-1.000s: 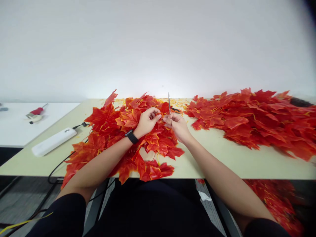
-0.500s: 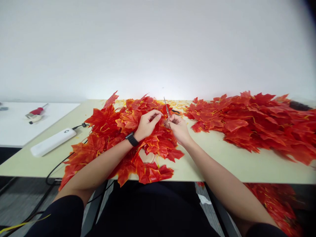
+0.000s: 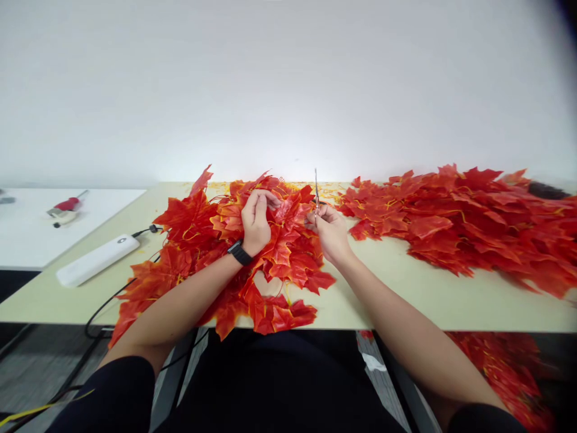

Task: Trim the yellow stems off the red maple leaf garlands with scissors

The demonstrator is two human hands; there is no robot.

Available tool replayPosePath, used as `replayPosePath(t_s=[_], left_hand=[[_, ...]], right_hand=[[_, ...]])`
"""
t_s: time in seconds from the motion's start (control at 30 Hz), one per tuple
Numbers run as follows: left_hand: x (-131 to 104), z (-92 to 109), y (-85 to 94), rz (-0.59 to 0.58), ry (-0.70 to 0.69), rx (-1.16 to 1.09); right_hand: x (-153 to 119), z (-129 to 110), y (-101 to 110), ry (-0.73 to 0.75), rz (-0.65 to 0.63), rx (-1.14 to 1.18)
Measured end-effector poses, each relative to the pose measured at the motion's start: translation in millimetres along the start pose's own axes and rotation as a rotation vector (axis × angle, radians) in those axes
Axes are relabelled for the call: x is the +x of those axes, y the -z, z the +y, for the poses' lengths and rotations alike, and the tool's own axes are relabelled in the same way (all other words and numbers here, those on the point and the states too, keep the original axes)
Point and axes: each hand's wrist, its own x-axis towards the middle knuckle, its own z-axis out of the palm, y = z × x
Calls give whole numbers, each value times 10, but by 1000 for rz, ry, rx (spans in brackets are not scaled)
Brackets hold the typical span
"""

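My right hand [image 3: 331, 231] is closed around the handles of small metal scissors [image 3: 317, 186], whose blades point up toward the wall. My left hand [image 3: 256, 222], with a black watch [image 3: 240, 252] on its wrist, reaches over a heap of red-orange artificial maple leaves [image 3: 288, 264]. Its fingers are stretched and bent to the right, the thumb beside them, and their tips touch or hover close to the leaves. No held thing shows in it. The leaf heap lies between and below both hands.
A second big pile of red leaves [image 3: 478, 222] covers the right of the table [image 3: 383, 300]. Yellow scraps [image 3: 331, 189] lie along the back. At left are a white power bank [image 3: 99, 258] with a black cable and a red-and-white tool [image 3: 65, 210]. More leaves [image 3: 500, 373] are below the table.
My left hand has moved left, away from the scissors, over the leaves. My right hand has shifted slightly right, and the scissors have turned more upright.
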Motion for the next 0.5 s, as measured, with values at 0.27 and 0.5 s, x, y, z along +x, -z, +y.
replayPosePath(t_s=[0.27, 0.5], left_hand=[[51, -38, -3, 111, -104, 70], [267, 505, 178, 53, -365, 96]], right_hand=[[22, 11, 10, 31, 36, 26], [9, 29, 17, 21, 20, 19]])
